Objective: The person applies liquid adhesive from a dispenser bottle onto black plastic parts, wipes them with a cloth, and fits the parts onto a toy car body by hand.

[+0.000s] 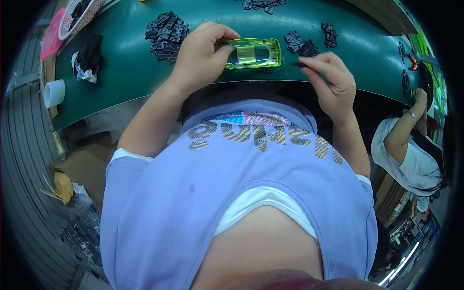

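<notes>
A shiny lime-green toy car body (247, 54) lies at the near edge of the green table, its long side across my view. My left hand (205, 50) grips its left end between thumb and fingers. To the right of the car, my right hand (329, 77) pinches a small black part (298, 64), too small and blurred to name exactly. Just beyond that hand are small groups of black plastic parts (308, 48). A larger heap of similar black parts (166, 35) sits beyond my left hand.
The green table (121, 72) curves across the front. On its left are a dark cloth bundle (89, 58), a white roll (54, 93) and a white basket (79, 19) beside a pink lid-like object (52, 36). At far right, a co-worker's arm (403, 133) reaches the table.
</notes>
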Action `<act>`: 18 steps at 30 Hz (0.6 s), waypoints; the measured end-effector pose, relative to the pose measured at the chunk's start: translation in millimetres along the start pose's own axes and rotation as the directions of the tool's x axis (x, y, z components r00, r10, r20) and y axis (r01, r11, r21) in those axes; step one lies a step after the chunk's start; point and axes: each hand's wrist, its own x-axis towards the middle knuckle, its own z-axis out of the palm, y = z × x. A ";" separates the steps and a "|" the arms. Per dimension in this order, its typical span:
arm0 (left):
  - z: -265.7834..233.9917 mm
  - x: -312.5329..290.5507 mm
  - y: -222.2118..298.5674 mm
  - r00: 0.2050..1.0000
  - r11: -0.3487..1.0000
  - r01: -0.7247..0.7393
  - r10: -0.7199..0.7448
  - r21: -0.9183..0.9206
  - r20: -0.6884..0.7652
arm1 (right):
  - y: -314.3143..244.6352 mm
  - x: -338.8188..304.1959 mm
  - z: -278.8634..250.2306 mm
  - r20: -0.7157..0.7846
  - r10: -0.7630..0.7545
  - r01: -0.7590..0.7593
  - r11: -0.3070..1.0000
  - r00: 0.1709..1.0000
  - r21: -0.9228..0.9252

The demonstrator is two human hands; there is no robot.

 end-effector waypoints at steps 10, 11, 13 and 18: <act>3.0 7.3 -3.0 0.976 0.972 0.190 -0.171 -0.137 0.138 | -1.1 49.9 65.9 -0.005 -0.195 0.190 0.960 0.981 -0.206; 2.6 7.5 -2.6 0.976 0.971 0.193 -0.174 -0.138 0.134 | -1.6 50.7 67.1 -0.001 -0.197 0.193 0.960 0.980 -0.203; 1.5 8.7 -1.3 0.969 0.962 0.222 -0.199 -0.157 0.148 | -2.4 52.2 68.5 -0.008 -0.136 0.131 0.970 0.991 -0.207; -2.9 11.2 2.1 0.958 0.955 0.254 -0.226 -0.155 0.177 | -4.0 54.6 65.9 0.042 -0.099 0.106 0.973 0.994 -0.203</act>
